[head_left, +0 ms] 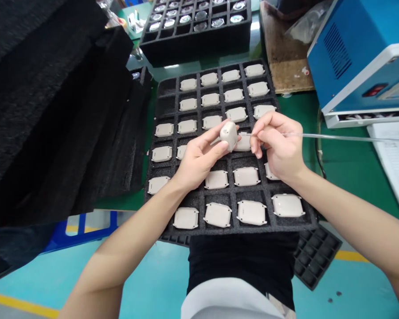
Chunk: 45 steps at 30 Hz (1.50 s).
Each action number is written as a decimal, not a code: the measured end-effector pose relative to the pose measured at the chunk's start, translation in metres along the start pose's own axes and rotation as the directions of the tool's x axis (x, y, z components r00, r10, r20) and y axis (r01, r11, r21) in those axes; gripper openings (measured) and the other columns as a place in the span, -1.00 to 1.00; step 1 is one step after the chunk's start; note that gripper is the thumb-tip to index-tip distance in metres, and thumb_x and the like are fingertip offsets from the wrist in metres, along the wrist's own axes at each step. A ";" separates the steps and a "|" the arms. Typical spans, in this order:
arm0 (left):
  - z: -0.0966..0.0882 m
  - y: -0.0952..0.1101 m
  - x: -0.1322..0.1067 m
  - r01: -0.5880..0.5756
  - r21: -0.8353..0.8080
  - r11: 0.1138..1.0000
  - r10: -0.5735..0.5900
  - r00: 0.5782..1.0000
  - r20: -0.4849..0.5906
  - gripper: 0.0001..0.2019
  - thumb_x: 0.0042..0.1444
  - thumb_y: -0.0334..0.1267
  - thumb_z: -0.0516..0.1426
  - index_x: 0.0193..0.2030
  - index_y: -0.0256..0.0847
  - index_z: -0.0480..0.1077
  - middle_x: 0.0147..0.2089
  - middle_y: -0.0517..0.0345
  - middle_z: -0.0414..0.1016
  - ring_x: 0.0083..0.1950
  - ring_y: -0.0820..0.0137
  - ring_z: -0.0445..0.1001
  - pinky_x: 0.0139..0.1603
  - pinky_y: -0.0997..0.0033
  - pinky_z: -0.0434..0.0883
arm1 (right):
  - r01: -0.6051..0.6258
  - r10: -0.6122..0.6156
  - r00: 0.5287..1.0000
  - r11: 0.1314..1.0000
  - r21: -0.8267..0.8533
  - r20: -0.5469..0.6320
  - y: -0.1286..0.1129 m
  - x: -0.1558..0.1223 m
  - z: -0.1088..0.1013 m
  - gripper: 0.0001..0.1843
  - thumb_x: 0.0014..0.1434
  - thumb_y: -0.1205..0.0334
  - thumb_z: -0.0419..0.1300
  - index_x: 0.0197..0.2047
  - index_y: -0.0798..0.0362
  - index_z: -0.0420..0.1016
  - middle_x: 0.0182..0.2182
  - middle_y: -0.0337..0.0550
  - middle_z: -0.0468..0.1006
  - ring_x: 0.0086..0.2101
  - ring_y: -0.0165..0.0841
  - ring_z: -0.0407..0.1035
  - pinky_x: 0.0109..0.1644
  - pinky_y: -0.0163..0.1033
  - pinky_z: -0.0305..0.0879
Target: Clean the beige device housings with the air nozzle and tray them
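Beige plastic housing (228,135) stands pinched between fingers and thumb of my left hand (199,155), its long axis nearly upright. Just beside it, my right hand (277,146) pinches a thin clear tube (332,137) lying sideways, its end pointing at the housing, above a black foam tray (219,233) of more housings (287,205).

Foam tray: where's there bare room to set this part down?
Two empty cells sit at the upper left of the foam tray, beside the black fabric. Green bench lies bare between tray and blue machine. Crowded: the tray's middle, under left hand and right hand.
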<state>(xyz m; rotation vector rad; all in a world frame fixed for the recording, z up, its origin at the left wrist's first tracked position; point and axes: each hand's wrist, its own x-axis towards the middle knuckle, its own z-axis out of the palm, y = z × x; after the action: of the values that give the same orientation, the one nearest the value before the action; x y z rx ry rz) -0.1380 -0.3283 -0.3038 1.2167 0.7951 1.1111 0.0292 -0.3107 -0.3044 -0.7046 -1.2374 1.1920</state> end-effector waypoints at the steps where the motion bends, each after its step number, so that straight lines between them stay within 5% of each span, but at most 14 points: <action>1: 0.000 -0.001 0.000 -0.001 0.010 1.000 0.000 1.000 0.016 -0.62 0.11 -0.28 0.18 0.10 -0.12 0.38 0.14 0.05 0.42 0.13 0.16 0.40 0.22 0.04 0.27 | -0.001 0.001 1.000 1.000 -0.004 -0.003 0.000 0.000 0.000 -0.84 0.09 0.32 0.12 -0.53 0.06 0.32 -0.73 -0.36 0.31 -0.74 -0.55 0.15 -0.68 -0.42 0.08; 20: -0.001 -0.001 0.000 0.007 0.167 0.986 -0.014 0.999 0.040 -0.57 0.07 -0.21 0.21 0.12 -0.06 0.37 0.18 0.14 0.38 0.18 0.20 0.35 0.25 0.16 0.24 | 0.016 -0.016 1.000 0.999 0.038 -0.003 -0.003 0.000 0.001 -0.80 -0.04 0.53 0.03 -0.54 0.09 0.37 -0.75 -0.32 0.35 -0.74 -0.51 0.17 -0.66 -0.35 0.04; 37: 0.000 0.000 0.000 -0.006 0.193 0.981 -0.003 0.999 0.047 -0.59 0.10 -0.22 0.18 0.12 -0.05 0.37 0.17 0.18 0.39 0.16 0.22 0.37 0.24 0.16 0.24 | -0.009 0.006 0.999 0.996 -0.092 -0.034 0.000 -0.001 0.001 -0.80 0.09 0.34 0.13 -0.55 0.02 0.32 -0.74 -0.35 0.28 -0.72 -0.51 0.15 -0.62 -0.33 0.11; 45: 0.000 0.000 0.000 0.010 0.165 0.986 -0.017 0.999 0.043 -0.59 0.08 -0.23 0.20 0.11 -0.07 0.38 0.15 0.15 0.41 0.16 0.20 0.37 0.24 0.18 0.24 | 0.042 -0.042 0.999 0.999 0.008 -0.009 -0.003 0.000 0.001 -0.78 -0.04 0.54 0.02 -0.55 0.07 0.36 -0.75 -0.33 0.33 -0.73 -0.51 0.18 -0.65 -0.33 0.05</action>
<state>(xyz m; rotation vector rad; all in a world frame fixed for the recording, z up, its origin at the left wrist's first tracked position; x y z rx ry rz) -0.1381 -0.3281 -0.3033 1.3674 0.8734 1.0197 0.0289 -0.3119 -0.3016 -0.6744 -1.2340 1.1576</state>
